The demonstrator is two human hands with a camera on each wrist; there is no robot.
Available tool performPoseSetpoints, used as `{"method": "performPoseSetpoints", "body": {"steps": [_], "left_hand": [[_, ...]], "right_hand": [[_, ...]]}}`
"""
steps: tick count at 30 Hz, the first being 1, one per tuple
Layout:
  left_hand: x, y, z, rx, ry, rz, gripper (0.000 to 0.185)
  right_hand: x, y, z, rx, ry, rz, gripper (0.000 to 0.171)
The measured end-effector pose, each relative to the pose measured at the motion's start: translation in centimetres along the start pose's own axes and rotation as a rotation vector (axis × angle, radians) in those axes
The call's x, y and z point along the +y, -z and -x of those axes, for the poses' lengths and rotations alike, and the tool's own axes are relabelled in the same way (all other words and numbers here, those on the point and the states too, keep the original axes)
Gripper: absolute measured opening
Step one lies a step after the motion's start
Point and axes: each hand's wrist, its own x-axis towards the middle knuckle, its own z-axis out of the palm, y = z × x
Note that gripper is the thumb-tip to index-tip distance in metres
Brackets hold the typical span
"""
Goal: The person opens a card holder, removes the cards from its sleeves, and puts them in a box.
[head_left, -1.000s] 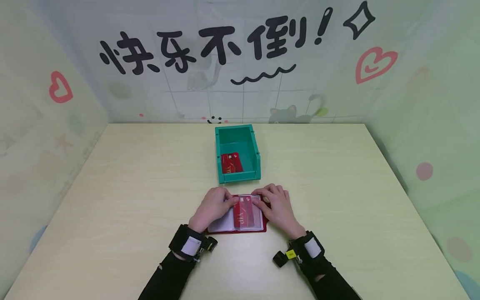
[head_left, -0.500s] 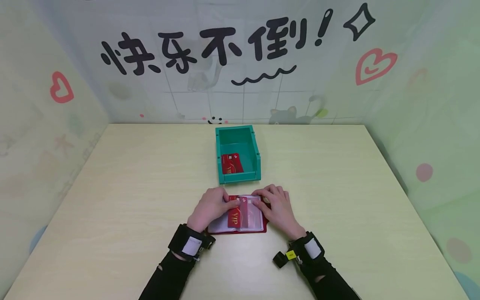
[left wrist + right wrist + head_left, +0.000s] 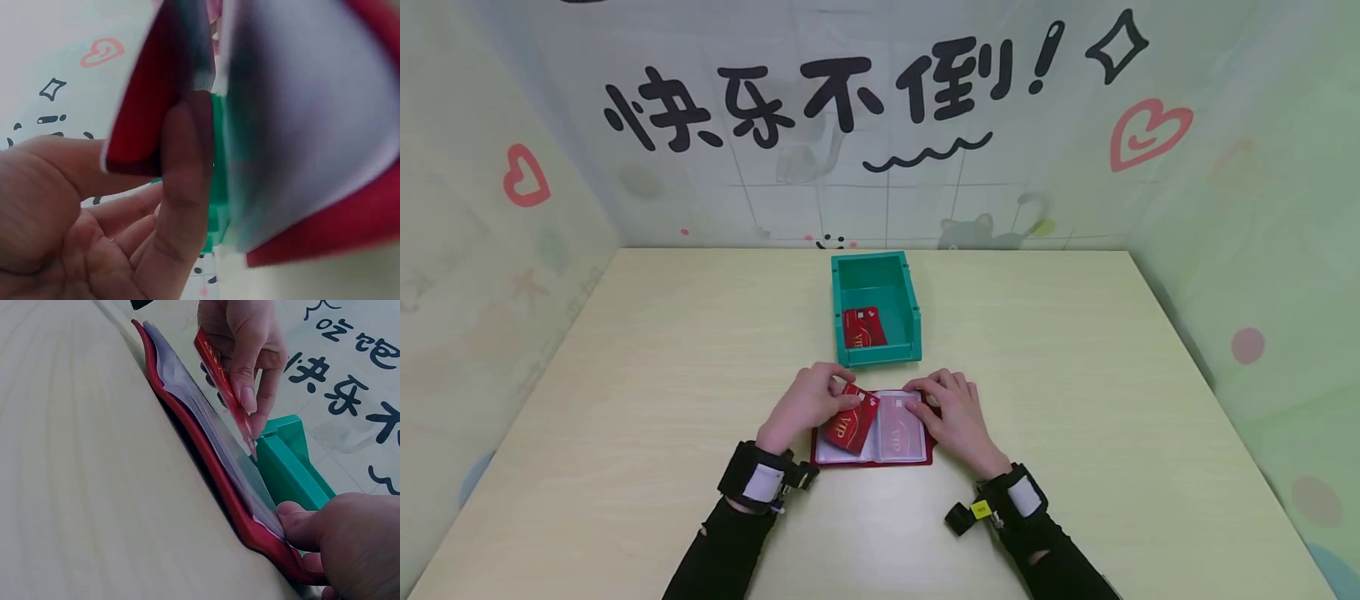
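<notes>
My left hand (image 3: 805,406) pinches a red VIP card (image 3: 852,423) between thumb and fingers, tilted over the left page of an open card holder (image 3: 871,463). In the right wrist view, that card (image 3: 219,372) stands apart from the clear sleeves (image 3: 187,390). The holder has a red cover (image 3: 219,478). With the thumb on the sleeves and fingers under the cover, my right hand (image 3: 958,423) grips the holder's right side. A pale pinkish card shape with VIP lettering shows through the right sleeve (image 3: 901,429).
Just beyond the holder stands a green bin (image 3: 880,357), with red VIP cards (image 3: 863,327) in its near left corner. The pale wooden table (image 3: 700,333) meets printed walls at the back and on both sides.
My left hand has drawn the red card leftward out of the right sleeve and tilted it over the left page. My right hand has stayed in place on the holder.
</notes>
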Motion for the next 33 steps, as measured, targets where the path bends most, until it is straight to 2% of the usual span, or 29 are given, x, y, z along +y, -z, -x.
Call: {"method": "performPoseSetpoints", "body": {"steps": [5,12,19,23,28,33], "left_hand": [[0.8,1.8,-0.3,0.007,-0.057,-0.033,0.035],[2.1,3.7,-1.8,0.073,-0.137,0.014,0.039],[2.8,3.8,-3.8,0.208,-0.246,0.068,0.037],[3.0,3.5,-4.9,0.282,-0.310,0.060,0.037],[4.0,3.4,-6.2,0.311,-0.356,-0.050,0.043],[5.2,3.4,-7.6,0.281,-0.372,-0.196,0.047]], "right_hand": [[0.1,-0.1,-0.1,-0.006,0.002,0.000,0.023],[0.3,-0.2,-0.2,-0.008,0.009,0.007,0.023],[0.2,-0.3,-0.3,-0.015,0.012,0.006,0.022],[0.3,-0.3,-0.2,-0.020,0.011,0.005,0.021],[0.3,-0.3,-0.2,-0.017,0.012,0.003,0.021],[0.3,-0.3,-0.2,-0.018,0.014,0.004,0.021]]}}
